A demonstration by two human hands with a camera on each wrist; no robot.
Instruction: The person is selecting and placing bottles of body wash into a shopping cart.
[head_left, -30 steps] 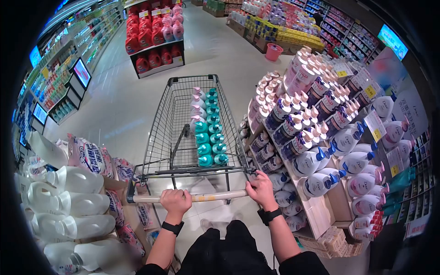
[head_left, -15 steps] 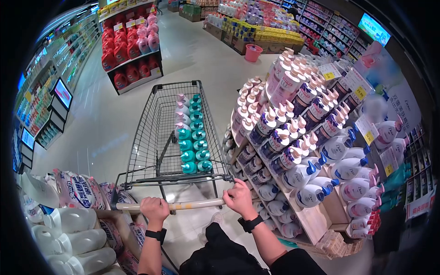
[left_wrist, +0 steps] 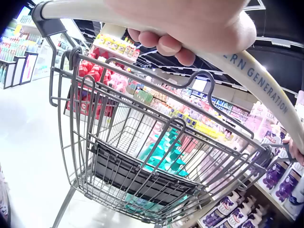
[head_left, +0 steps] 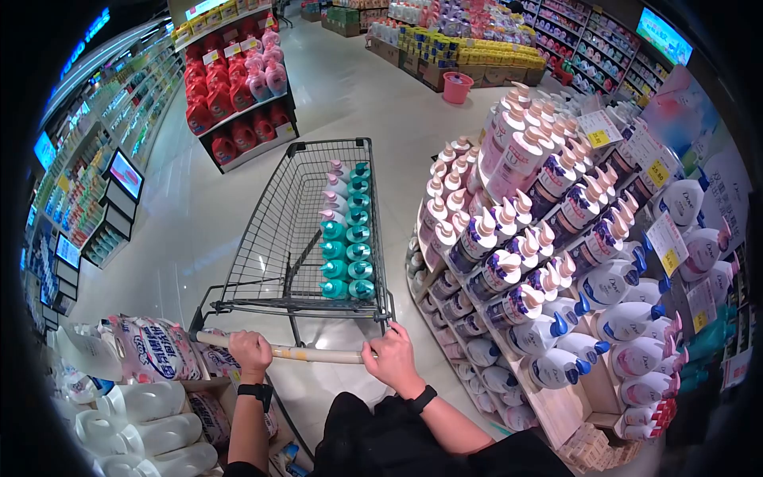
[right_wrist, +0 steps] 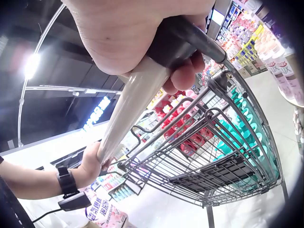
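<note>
Cart (head_left: 270, 238): one, two bottle rows (head_left: 347, 238) along its right side.
Left hand (head_left: 250, 351): wrapped round handle (head_left: 314, 354), left end.
Right hand (head_left: 393, 359): gripping handle, right end.

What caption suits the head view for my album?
Left hand and right hand grip the handle of a cart holding teal bottles.

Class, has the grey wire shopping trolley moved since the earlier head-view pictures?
Yes. The grey wire shopping trolley has rolled forward: its front is nearer the shelf of red bottles, and the white plastic jugs now lie behind its handle.
</note>
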